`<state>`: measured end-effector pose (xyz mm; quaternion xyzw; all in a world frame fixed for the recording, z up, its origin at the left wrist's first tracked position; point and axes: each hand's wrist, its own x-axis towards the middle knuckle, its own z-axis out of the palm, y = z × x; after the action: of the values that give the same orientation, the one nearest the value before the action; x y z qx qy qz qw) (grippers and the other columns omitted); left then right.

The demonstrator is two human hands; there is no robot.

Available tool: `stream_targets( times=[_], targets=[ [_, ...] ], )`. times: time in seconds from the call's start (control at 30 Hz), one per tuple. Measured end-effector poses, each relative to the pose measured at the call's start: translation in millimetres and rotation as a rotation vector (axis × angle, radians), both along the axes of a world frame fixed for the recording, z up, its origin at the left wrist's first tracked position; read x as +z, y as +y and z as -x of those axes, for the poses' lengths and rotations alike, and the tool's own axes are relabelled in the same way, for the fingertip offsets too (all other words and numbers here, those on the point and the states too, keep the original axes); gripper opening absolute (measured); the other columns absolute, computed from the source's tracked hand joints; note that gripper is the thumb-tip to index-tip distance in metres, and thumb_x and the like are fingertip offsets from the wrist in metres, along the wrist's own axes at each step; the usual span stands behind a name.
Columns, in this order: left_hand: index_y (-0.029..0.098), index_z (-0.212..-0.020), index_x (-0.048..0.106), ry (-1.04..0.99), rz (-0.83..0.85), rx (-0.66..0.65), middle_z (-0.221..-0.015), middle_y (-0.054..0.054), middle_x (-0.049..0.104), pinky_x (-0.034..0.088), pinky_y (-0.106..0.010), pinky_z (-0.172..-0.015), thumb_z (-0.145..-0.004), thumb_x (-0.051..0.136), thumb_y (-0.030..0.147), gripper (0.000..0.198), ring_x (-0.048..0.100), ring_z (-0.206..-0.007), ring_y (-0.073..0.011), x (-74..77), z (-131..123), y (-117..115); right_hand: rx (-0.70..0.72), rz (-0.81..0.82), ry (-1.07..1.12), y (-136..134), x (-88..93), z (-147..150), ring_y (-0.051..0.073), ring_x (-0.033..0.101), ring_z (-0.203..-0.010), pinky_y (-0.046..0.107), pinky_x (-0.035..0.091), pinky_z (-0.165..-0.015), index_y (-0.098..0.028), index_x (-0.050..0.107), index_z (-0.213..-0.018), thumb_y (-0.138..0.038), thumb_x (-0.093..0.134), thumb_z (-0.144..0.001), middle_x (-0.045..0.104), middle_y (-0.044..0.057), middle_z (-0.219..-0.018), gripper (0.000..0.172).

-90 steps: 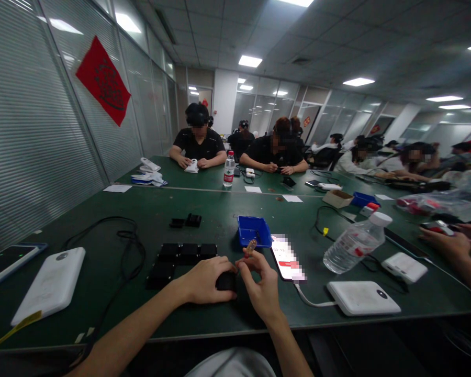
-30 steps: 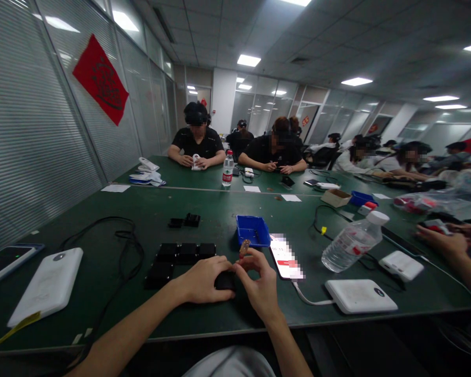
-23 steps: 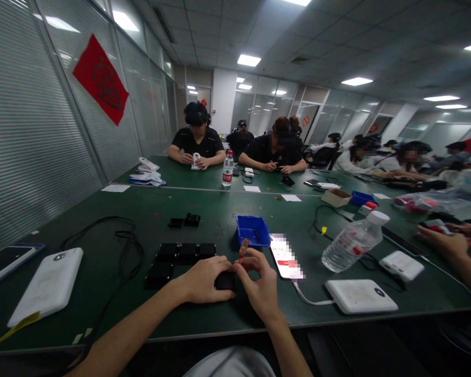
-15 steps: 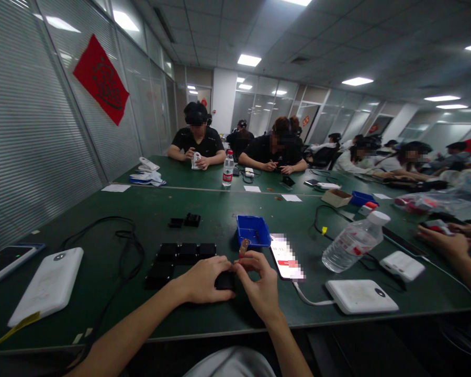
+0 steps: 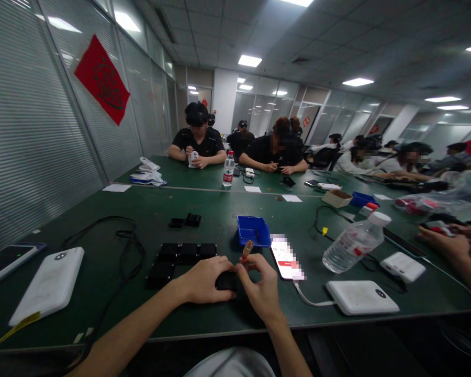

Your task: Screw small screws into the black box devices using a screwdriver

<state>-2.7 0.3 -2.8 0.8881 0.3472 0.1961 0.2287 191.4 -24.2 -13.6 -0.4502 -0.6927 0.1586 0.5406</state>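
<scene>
My left hand (image 5: pixel 204 280) lies curled over a small black box (image 5: pixel 225 281) on the green table (image 5: pixel 102 309), holding it down. My right hand (image 5: pixel 261 288) is pinched round the handle of a small screwdriver (image 5: pixel 247 249) whose tip points down at that box. Just left of my hands, several more black boxes (image 5: pixel 182 254) lie in rows. A blue parts tray (image 5: pixel 254 230) stands right behind the screwdriver.
A phone (image 5: pixel 286 259) and white power bank (image 5: pixel 361 297) lie right of my hands, with a tipped water bottle (image 5: pixel 353 243) behind. Another power bank (image 5: pixel 49 285) and black cable (image 5: pixel 129 256) lie left. A co-worker's hands (image 5: pixel 447 243) work at far right; other people sit opposite.
My right hand has twisted the screwdriver slightly, its handle tilting a little to the right. My left hand and the black box have stayed put.
</scene>
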Motion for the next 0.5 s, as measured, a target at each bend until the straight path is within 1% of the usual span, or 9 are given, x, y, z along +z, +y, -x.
stream_targets(
  times=[0.1, 0.17, 0.3, 0.5],
  targets=[
    [0.021, -0.123, 0.065, 0.003, 0.003, 0.013, -0.12, -0.008, 0.069, 0.052, -0.041, -0.1, -0.079, 0.084, 0.036, 0.049, 0.065, -0.112, -0.0296, 1.3, -0.5, -0.8, 0.008, 0.02, 0.024, -0.2, -0.1, 0.4, 0.018, 0.068, -0.074, 0.031, 0.057, -0.07, -0.021, 0.069, -0.095, -0.024, 0.067, -0.091, 0.072, 0.004, -0.086, 0.006],
    [0.02, -0.122, 0.065, 0.006, 0.003, 0.017, -0.12, -0.008, 0.069, 0.052, -0.041, -0.1, -0.079, 0.083, 0.036, 0.049, 0.065, -0.112, -0.03, 2.1, -0.6, -1.2, 0.018, 0.032, 0.055, -0.5, 0.5, 1.1, 0.018, 0.069, -0.073, 0.03, 0.057, -0.07, -0.021, 0.069, -0.099, -0.023, 0.068, -0.09, 0.072, 0.003, -0.085, 0.009],
    [0.019, -0.122, 0.065, 0.01, 0.006, 0.015, -0.12, -0.009, 0.069, 0.052, -0.041, -0.1, -0.08, 0.084, 0.036, 0.049, 0.065, -0.113, -0.0301, 2.2, -0.3, -1.2, 0.049, 0.022, 0.091, -0.9, 0.7, 1.7, 0.017, 0.07, -0.076, 0.029, 0.058, -0.072, -0.022, 0.066, -0.107, -0.02, 0.068, -0.091, 0.073, 0.002, -0.087, 0.017],
    [0.019, -0.123, 0.065, 0.002, 0.0, 0.004, -0.12, -0.008, 0.069, 0.052, -0.041, -0.1, -0.079, 0.084, 0.035, 0.05, 0.065, -0.112, -0.0291, 1.1, 0.4, -1.1, 0.058, 0.038, 0.094, -1.1, -2.9, 0.6, 0.017, 0.071, -0.078, 0.029, 0.058, -0.074, -0.023, 0.06, -0.115, -0.02, 0.065, -0.093, 0.074, 0.001, -0.089, 0.023]
  ],
)
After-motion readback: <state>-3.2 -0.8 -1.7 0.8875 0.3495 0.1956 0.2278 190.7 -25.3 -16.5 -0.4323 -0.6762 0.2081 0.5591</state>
